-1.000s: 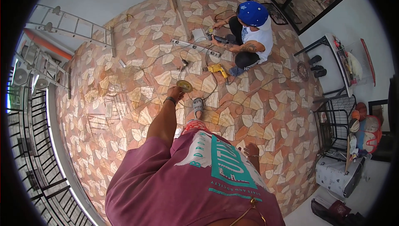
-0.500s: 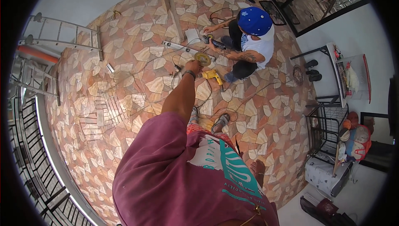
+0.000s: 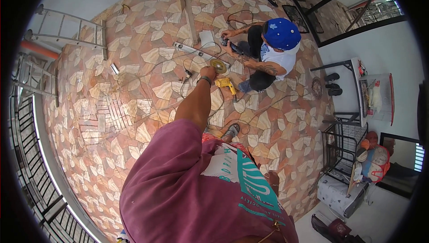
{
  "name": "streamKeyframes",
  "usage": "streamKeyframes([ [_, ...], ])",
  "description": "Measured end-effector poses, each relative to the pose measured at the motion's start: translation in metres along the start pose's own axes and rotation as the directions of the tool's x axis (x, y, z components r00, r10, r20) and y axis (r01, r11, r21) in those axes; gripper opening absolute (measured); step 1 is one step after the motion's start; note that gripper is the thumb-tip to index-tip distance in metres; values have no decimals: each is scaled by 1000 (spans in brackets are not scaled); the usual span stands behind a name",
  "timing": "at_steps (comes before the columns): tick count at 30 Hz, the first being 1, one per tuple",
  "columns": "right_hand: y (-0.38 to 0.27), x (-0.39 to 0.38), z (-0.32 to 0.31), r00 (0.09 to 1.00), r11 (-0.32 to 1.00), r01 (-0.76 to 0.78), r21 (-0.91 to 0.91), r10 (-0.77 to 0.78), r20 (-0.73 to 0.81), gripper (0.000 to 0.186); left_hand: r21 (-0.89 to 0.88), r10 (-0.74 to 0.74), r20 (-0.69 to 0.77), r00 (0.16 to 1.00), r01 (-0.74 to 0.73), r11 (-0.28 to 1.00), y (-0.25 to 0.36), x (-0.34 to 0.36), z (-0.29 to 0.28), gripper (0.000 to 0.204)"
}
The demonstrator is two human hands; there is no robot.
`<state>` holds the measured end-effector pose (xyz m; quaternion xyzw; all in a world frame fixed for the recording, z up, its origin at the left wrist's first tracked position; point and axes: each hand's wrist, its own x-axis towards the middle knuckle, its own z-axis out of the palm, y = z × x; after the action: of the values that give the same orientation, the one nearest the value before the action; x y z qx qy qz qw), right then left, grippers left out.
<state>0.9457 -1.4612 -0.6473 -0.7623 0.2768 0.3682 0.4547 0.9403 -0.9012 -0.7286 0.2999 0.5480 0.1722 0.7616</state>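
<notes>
My left arm reaches forward over the tiled floor, and my left hand (image 3: 208, 72) is closed on the edge of a round yellowish cutting disc (image 3: 218, 66). The disc is held out toward a crouching co-worker (image 3: 276, 60) in a blue cap and white shirt. The co-worker grips a dark angle grinder (image 3: 231, 47) with both hands. Just beyond my fingers, a yellow power drill (image 3: 227, 85) appears near the co-worker's foot. At my side hangs my right hand (image 3: 272, 178), partly hidden by my shirt, its fingers not clear.
A long spirit level (image 3: 193, 50) lies on the floor beside a wooden post (image 3: 187, 15). Cords and a dark plug (image 3: 187, 72) spread around it. Aluminium ladders (image 3: 71, 37) stand at the left. A wire rack (image 3: 342, 142) and a table with a cage (image 3: 376, 98) line the right.
My view has shifted slightly, and one of my feet is now hidden by my clothes. The disc stays in my left hand. The co-worker's grinder has turned a little.
</notes>
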Motion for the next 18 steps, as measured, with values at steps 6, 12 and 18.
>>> streamKeyframes([
  [6, -4, 14, -11, 996, 995, -32, -97, 24, -83, 30, 43, -16, 21, 1000, 15, 999, -3, 1, 1, 16],
  [12, -4, 9, -9, 999, 993, -5, -119, -1, -54, 29, 82, -3, -13, 1000, 4, 997, -17, 2, -1, 18],
  [18, -8, -1, -6, 1000, 982, 1, -188, -5, -21, 28, 25, -27, -48, 998, 28, 999, -20, -5, -12, 18],
])
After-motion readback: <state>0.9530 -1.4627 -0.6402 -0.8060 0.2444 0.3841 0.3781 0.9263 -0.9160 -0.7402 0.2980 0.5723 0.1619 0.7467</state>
